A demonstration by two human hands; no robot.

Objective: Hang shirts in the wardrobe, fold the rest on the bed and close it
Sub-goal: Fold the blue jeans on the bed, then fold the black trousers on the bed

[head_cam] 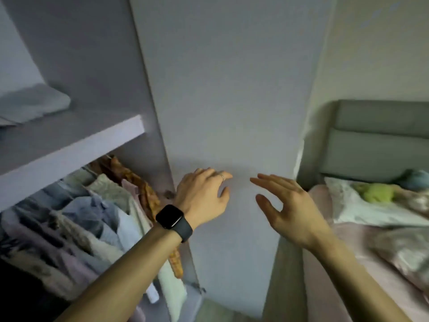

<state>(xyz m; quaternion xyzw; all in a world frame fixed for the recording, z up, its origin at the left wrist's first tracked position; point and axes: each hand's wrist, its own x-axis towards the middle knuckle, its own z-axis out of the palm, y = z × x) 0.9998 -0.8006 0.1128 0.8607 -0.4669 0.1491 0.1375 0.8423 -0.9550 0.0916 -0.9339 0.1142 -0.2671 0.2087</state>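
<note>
The wardrobe stands open on the left, with several shirts [92, 210] hanging on the rail under a white shelf [76, 145]. Its pale door [227, 94] fills the middle of the view. My left hand [204, 194], with a black watch on the wrist, lies against the door's face with fingers loosely bent. My right hand [285, 205] hovers just right of it with straight, spread fingers and holds nothing; whether it touches the door I cannot tell. The bed [376, 263] with pink bedding lies at the right.
Folded pale cloth [34, 105] sits on the shelf. On the bed are a white pillow [362, 205], a green item [376, 194], a blue item [417, 180] and a patterned pillow [404, 254]. A grey padded headboard [380, 135] stands behind.
</note>
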